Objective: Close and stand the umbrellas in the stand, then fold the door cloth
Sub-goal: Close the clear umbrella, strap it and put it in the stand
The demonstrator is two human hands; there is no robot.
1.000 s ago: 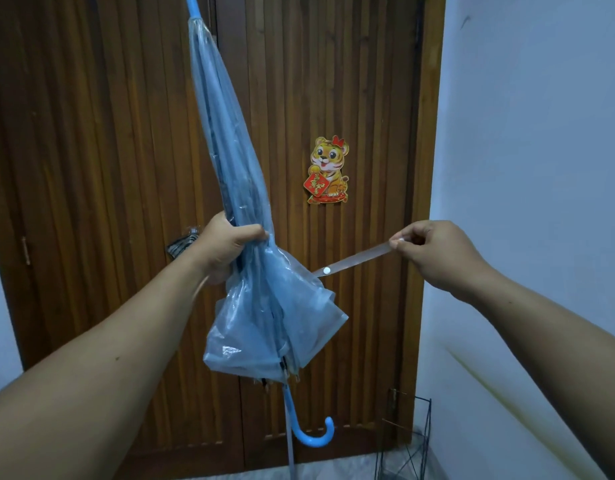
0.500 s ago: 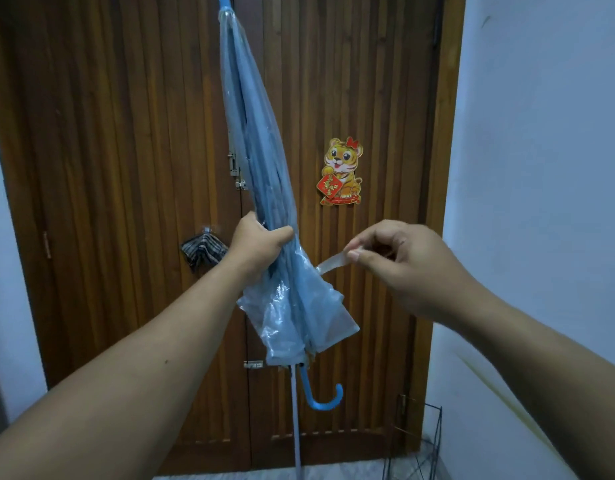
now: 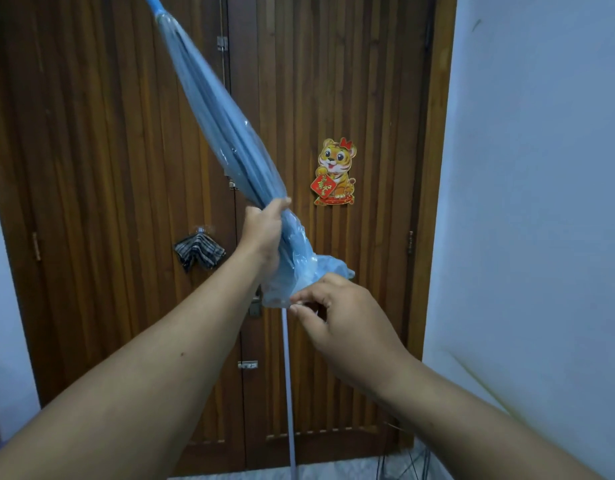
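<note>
Since a second ago the right hand (image 3: pixel 347 317) has swung the strap from far right back to the canopy's lower edge, and the umbrella now tilts, tip up-left. Nearest, that hand pinches the thin clear closing strap (image 3: pixel 296 305) between thumb and forefinger, touching the bunched plastic. Left hand (image 3: pixel 264 233) is closed around the folded translucent light-blue umbrella (image 3: pixel 226 133) just above; pale shaft (image 3: pixel 288 375) hangs down, handle out of frame. Behind: black wire umbrella stand (image 3: pixel 408 464) low right by the white wall, grey striped cloth (image 3: pixel 199 251) hanging on the brown slatted wooden door (image 3: pixel 91 202). Risk: loose folds below the left grip could billow out and keep the strap from closing; slick strap may slip the pinch.
</note>
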